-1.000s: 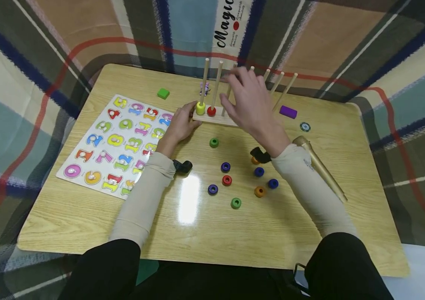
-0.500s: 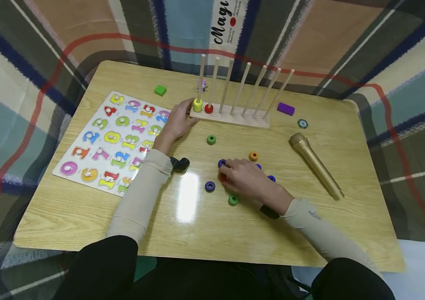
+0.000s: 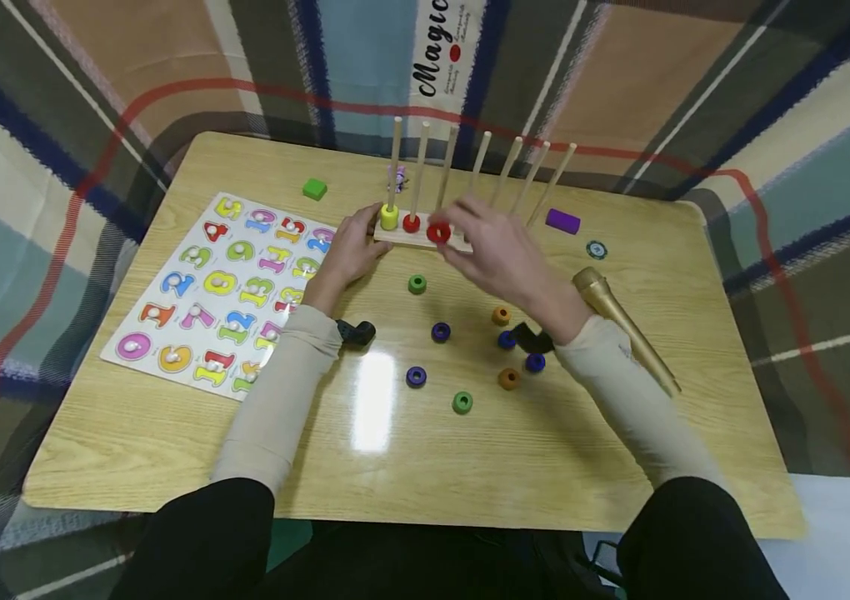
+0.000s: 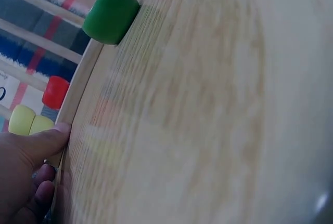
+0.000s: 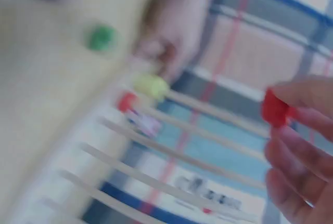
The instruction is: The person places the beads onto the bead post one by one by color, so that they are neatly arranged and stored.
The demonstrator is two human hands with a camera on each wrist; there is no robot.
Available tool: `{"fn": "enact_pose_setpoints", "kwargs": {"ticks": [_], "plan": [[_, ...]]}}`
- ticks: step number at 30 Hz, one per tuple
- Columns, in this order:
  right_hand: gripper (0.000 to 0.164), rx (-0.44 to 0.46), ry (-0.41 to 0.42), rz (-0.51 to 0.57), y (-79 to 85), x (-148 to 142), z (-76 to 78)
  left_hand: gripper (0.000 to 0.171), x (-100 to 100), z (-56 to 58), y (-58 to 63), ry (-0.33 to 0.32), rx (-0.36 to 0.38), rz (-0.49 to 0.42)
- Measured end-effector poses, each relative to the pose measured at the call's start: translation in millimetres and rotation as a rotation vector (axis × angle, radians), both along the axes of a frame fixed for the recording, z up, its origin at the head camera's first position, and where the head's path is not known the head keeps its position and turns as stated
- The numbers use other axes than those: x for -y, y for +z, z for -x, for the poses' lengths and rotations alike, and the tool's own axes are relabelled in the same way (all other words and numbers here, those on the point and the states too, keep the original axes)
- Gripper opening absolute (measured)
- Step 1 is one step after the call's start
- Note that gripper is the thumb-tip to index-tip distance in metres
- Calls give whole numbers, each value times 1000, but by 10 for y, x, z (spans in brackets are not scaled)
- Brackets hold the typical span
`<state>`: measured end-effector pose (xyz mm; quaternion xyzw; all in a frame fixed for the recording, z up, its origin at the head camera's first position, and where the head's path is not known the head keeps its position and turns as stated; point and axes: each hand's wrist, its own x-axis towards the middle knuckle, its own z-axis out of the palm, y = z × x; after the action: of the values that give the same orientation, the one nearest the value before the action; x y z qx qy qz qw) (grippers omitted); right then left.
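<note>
A wooden peg rack (image 3: 399, 237) with several upright pegs stands toward the back of the table. My left hand (image 3: 347, 254) grips its left end, thumb on the front side of the base. Yellow beads (image 4: 29, 121) sit on the leftmost peg, and one red bead (image 3: 411, 223) is on the second. Between thumb and fingers, my right hand (image 3: 496, 250) pinches another red bead (image 5: 274, 108), held in front of the rack and apart from the pegs in the right wrist view. That view is blurred. A green bead (image 3: 417, 284) lies just before the rack.
Loose blue (image 3: 416, 377), orange (image 3: 509, 379) and green (image 3: 462, 402) beads lie across the table's middle. A number puzzle board (image 3: 200, 308) is at left, a gold microphone (image 3: 623, 327) at right. Around the rack are a green block (image 3: 315, 189), purple block (image 3: 563, 221) and round chip (image 3: 597, 250).
My right hand went from the rack down to the loose beads, took a red one, and came back up to the rack with it. The left hand stays on the rack's end.
</note>
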<state>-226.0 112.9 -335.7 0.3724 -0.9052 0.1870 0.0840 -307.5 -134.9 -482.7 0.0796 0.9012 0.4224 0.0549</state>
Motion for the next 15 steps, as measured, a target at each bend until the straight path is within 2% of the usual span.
{"fn": "enact_pose_setpoints", "kwargs": {"ticks": [3, 6, 10, 15], "plan": [[30, -68, -91, 88, 254, 141, 307, 74, 24, -10, -9, -5, -6, -2], [30, -100, -170, 100, 394, 261, 531, 74, 32, -21, -29, -14, -12, -6], [29, -104, -226, 65, 433, 352, 720, 73, 36, -34, -47, -16, -30, -24], [30, -87, -263, 47, 434, 387, 844, 73, 35, -15, -33, -17, -58, -38]]}}
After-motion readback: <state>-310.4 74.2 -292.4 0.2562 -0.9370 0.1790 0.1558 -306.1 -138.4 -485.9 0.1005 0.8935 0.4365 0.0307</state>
